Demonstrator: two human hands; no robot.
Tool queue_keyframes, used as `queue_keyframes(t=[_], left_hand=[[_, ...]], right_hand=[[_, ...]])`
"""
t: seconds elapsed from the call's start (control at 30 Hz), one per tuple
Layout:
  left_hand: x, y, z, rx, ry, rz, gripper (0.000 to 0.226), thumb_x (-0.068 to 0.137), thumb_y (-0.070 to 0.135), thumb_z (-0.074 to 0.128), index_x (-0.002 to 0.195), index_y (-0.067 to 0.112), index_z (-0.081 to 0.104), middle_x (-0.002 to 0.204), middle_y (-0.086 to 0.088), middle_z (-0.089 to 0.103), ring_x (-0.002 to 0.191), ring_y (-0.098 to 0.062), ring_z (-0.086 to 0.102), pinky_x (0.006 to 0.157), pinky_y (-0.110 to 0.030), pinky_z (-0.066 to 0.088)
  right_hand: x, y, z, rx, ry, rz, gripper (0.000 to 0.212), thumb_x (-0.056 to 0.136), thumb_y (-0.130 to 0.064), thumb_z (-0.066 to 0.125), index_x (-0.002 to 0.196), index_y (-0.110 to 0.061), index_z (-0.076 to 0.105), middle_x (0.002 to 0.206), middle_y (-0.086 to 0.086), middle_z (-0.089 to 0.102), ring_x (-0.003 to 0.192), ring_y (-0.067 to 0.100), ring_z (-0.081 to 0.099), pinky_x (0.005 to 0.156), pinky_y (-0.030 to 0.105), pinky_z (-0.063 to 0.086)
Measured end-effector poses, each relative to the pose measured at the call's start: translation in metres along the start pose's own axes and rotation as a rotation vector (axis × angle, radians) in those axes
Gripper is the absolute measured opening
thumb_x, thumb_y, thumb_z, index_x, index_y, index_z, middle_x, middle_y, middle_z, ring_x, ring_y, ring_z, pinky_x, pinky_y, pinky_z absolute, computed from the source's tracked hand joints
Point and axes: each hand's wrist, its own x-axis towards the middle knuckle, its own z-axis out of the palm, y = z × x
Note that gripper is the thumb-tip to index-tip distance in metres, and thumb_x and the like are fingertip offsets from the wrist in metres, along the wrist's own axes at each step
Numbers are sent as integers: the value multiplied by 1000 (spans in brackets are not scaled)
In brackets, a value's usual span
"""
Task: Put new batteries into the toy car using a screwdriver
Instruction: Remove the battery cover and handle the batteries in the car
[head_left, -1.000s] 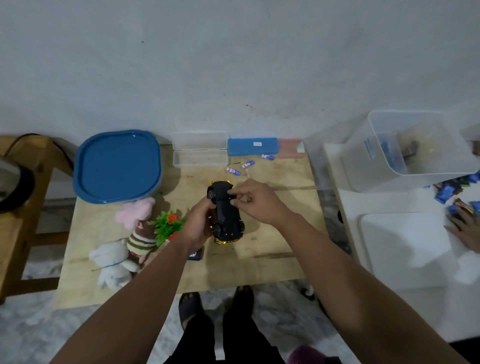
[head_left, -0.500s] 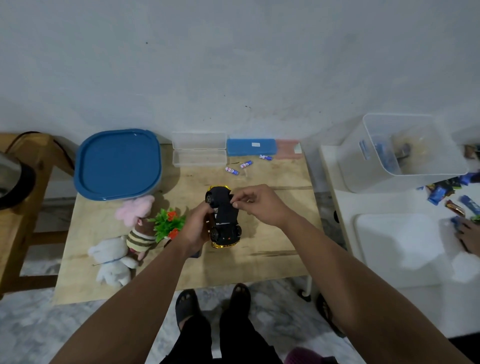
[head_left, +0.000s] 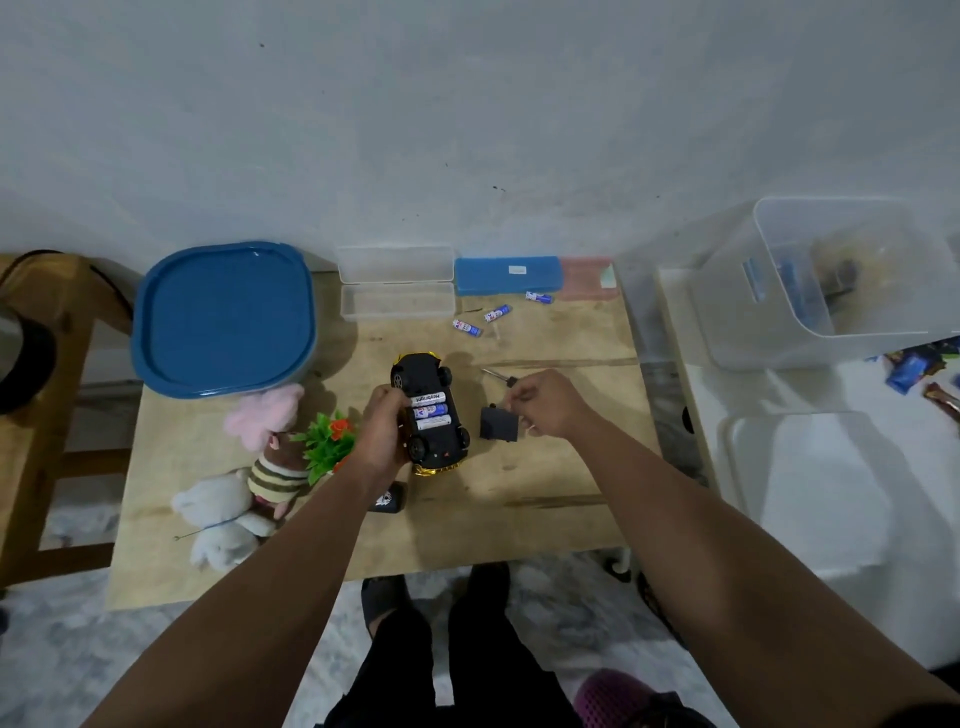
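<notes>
The black toy car (head_left: 434, 436) with gold trim lies upside down on the wooden table (head_left: 545, 499). Its battery bay is uncovered and three batteries (head_left: 430, 412) sit in it. My left hand (head_left: 382, 436) grips the car's left side. My right hand (head_left: 548, 402), just right of the car, pinches the black battery cover (head_left: 498, 424) at its top edge, low over the table. A screwdriver (head_left: 496, 374) pokes out up-left from behind my right fingers; whether that hand holds it is unclear. Three loose batteries (head_left: 467, 327) lie further back.
A blue-lidded container (head_left: 223, 317) stands back left, clear boxes (head_left: 395, 283) and a blue case (head_left: 508, 275) along the wall. Plush toys (head_left: 228, 504) and a plastic plant (head_left: 327, 441) sit left of the car. A small black item (head_left: 389, 501) lies under my left wrist. A clear bin (head_left: 841, 280) stands right.
My right hand has lifted the battery cover off the car and carried it to the right, which exposed the batteries. My left hand still holds the car.
</notes>
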Motion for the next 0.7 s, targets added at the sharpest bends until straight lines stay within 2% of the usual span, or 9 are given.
queue_keyframes(t=[0.1, 0.17, 0.33, 0.4, 0.5, 0.6, 0.7], left_hand=[[-1, 5, 6, 3, 1, 6, 79, 72, 39, 64, 138, 0, 48, 140, -34, 54, 125, -50, 58, 97, -66, 51], [-1, 7, 8, 12, 10, 5, 80, 70, 39, 64, 138, 0, 48, 139, -33, 56, 123, -49, 60, 95, -64, 52], [1, 10, 10, 9, 3, -6, 70, 77, 31, 59, 137, -3, 46, 120, -22, 65, 103, -37, 69, 79, -51, 61], [0, 12, 11, 20, -3, -5, 71, 77, 32, 60, 137, -3, 46, 120, -21, 65, 105, -37, 69, 83, -54, 60], [-3, 14, 10, 45, 4, -9, 80, 70, 38, 64, 138, -1, 47, 126, -26, 65, 115, -43, 67, 94, -63, 54], [-8, 17, 9, 34, -11, -11, 78, 72, 36, 65, 139, 0, 48, 139, -33, 56, 124, -52, 59, 98, -71, 50], [-19, 21, 7, 44, -38, 0, 71, 77, 36, 65, 138, 2, 51, 139, -33, 56, 124, -52, 60, 98, -74, 47]], right_hand=[[14, 0, 11, -111, 3, -43, 12, 87, -1, 67, 90, -3, 78, 86, 11, 75, 55, 7, 58, 55, 23, 51], [23, 1, 16, -121, 10, -40, 13, 87, 1, 66, 87, -4, 78, 88, 15, 76, 54, 11, 59, 58, 29, 56], [38, 0, 23, -185, 38, -21, 20, 89, -1, 64, 78, -13, 77, 83, 12, 76, 56, 19, 64, 66, 40, 63], [37, -2, 25, -249, 56, -50, 19, 88, -4, 64, 80, -15, 78, 84, 7, 76, 69, 21, 69, 76, 38, 62], [29, -5, 25, -314, 84, -59, 17, 90, -9, 64, 95, -15, 80, 98, 7, 77, 90, 25, 71, 86, 34, 57], [15, -8, 19, -347, 126, -74, 20, 91, -12, 66, 108, -15, 78, 107, 7, 75, 98, 25, 70, 89, 32, 55], [-1, -12, 8, -338, 185, -94, 18, 92, -17, 65, 105, -19, 77, 101, 4, 75, 95, 24, 70, 83, 32, 55]])
